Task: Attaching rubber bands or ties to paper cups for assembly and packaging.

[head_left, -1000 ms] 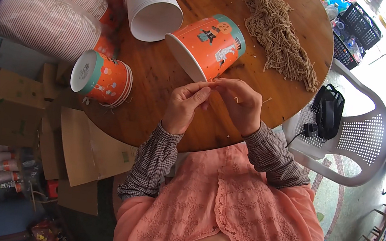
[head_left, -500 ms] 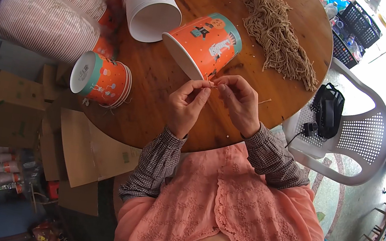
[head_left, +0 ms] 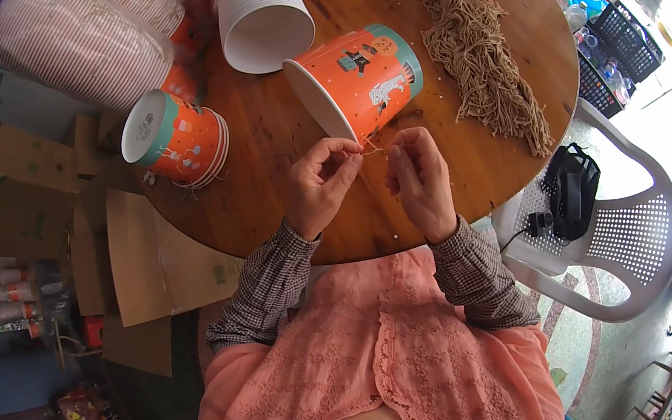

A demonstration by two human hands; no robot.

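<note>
Both hands have moved up closer to the orange cup (head_left: 359, 77). Left hand (head_left: 321, 184) and right hand (head_left: 419, 179) pinch a thin string (head_left: 372, 150) just below the cup's rim.

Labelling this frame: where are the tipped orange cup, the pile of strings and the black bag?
tipped orange cup (head_left: 364, 72), head view, its printed side.
pile of strings (head_left: 486, 59), head view, mid-heap.
black bag (head_left: 572, 190), head view, its top.

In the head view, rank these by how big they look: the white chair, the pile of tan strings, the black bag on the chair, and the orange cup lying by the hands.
1. White chair
2. Pile of tan strings
3. Orange cup, close to the pile; fisheye bending makes this order unsure
4. Black bag
</note>
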